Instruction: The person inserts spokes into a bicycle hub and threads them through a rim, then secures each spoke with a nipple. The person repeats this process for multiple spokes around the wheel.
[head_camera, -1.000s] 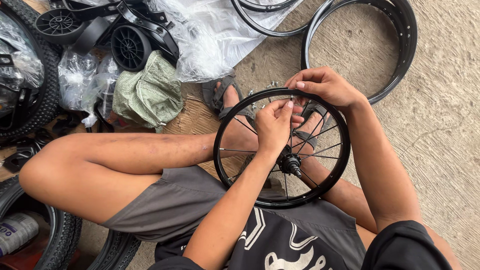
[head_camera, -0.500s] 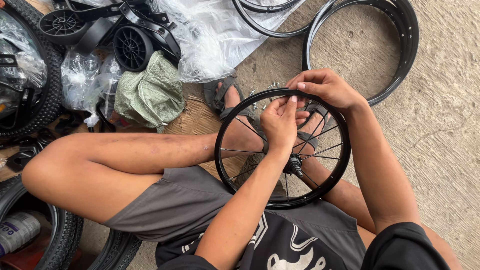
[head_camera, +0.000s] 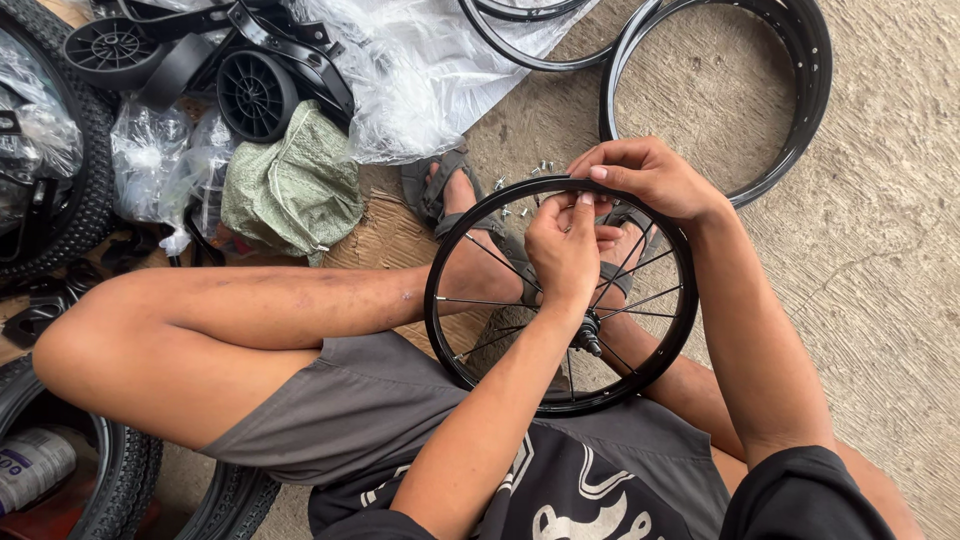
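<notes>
Head view has your left hand (head_camera: 565, 250) and right hand (head_camera: 645, 178) both pinched on the wheel (head_camera: 560, 295) top, propped on your lap, spokes partly laced, loose nipples (head_camera: 530, 175) waiting on the floor.

Site presenting as informal bicycle workshop, work going on at floor level. Bare black rims (head_camera: 815, 90) lying on rough concrete floor (head_camera: 880, 250). Knobby tyres (head_camera: 80, 200), small plastic wheels (head_camera: 255, 95), plastic wrapping (head_camera: 420, 70) piling up alongside. Loose small fasteners (head_camera: 530, 170) scattering nearby.
</notes>
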